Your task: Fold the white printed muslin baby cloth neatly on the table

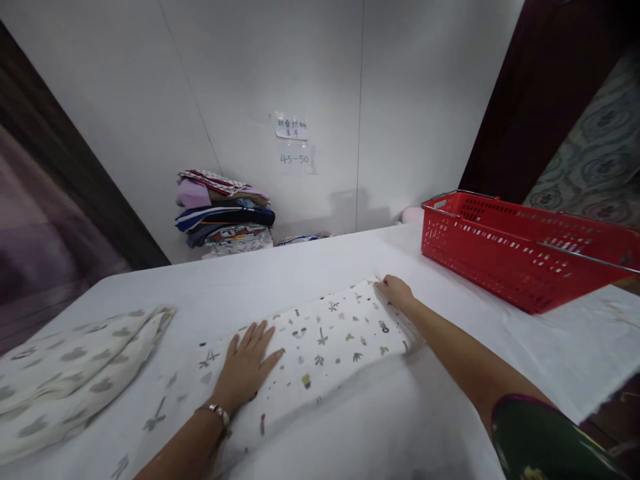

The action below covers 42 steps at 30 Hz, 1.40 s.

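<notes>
White table against a grey wall; left hand flat, fingers spread on the printed cloth, right hand pinching its far corner. Note unreadable.

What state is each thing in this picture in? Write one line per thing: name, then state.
Printed cloth: folded, flat on the table.
Left hand: open, palm pressed on the cloth.
Right hand: resting on the cloth's far corner; fingers unclear.
Leaf cloth: loosely folded, at the table's left edge.
Basket: upright, looks empty.
Pile: folded clothes, stacked by the wall.
</notes>
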Each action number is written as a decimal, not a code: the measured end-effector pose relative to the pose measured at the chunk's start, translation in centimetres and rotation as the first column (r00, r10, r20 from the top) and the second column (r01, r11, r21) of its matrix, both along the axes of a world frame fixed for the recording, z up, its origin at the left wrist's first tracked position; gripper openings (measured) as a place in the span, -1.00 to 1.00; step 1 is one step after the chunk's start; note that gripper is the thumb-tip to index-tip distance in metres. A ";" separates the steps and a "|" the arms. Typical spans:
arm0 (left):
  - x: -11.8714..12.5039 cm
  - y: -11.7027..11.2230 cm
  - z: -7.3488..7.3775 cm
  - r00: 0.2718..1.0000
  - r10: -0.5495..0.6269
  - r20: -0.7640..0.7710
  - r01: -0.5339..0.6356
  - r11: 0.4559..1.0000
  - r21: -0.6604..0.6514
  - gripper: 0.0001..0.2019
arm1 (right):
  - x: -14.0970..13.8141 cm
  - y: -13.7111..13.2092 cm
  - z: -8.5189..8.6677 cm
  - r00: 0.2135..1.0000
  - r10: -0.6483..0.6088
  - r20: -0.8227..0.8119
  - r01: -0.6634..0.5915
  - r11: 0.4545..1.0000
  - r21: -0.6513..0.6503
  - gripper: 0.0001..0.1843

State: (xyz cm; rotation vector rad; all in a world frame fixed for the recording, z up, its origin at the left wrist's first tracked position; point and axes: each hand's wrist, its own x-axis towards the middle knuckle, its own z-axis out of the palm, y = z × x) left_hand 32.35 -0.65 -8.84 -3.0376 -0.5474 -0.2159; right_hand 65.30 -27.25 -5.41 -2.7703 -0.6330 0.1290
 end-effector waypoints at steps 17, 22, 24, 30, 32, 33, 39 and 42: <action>-0.1 -0.2 0.3 1.000 0.004 0.019 -0.004 1.000 0.011 -0.40 | 1.2 0.9 -1.2 0.998 0.034 0.052 -0.045 0.972 0.229 -0.73; 0.0 -0.5 0.7 1.000 0.014 -0.001 -0.014 1.000 0.006 -0.41 | 1.9 1.6 -1.4 0.999 0.037 -0.003 -0.036 0.974 0.225 -0.81; 0.1 -0.4 0.7 1.000 0.016 -0.001 -0.016 1.000 0.008 -0.40 | 2.1 1.8 -1.5 0.999 0.033 -0.011 -0.029 0.973 0.229 -0.83; -0.1 0.0 0.0 1.000 -0.008 0.030 0.008 1.000 -0.016 -0.40 | 2.3 1.4 -1.7 1.000 -0.022 -0.010 0.023 0.984 0.175 -0.82; 0.0 0.0 -0.1 0.999 -0.007 0.035 0.008 0.999 -0.038 -0.40 | 1.9 1.2 -1.3 1.000 -0.023 -0.006 0.023 0.991 0.132 -0.79; 0.1 0.0 0.0 0.999 -0.002 0.035 0.004 0.998 -0.055 -0.40 | 1.5 1.2 -1.0 1.000 -0.014 0.006 0.014 0.993 0.113 -0.76; -1.2 -1.1 2.0 0.997 0.016 0.074 -0.001 0.981 -0.192 -0.41 | -4.4 0.9 -0.8 0.877 0.329 0.351 -0.343 0.939 -0.023 -0.53; -3.8 -1.9 2.7 0.995 0.022 0.095 -0.007 0.989 -0.147 -0.42 | -6.8 -0.5 -3.2 0.762 0.509 0.400 -0.492 0.857 -0.154 -0.39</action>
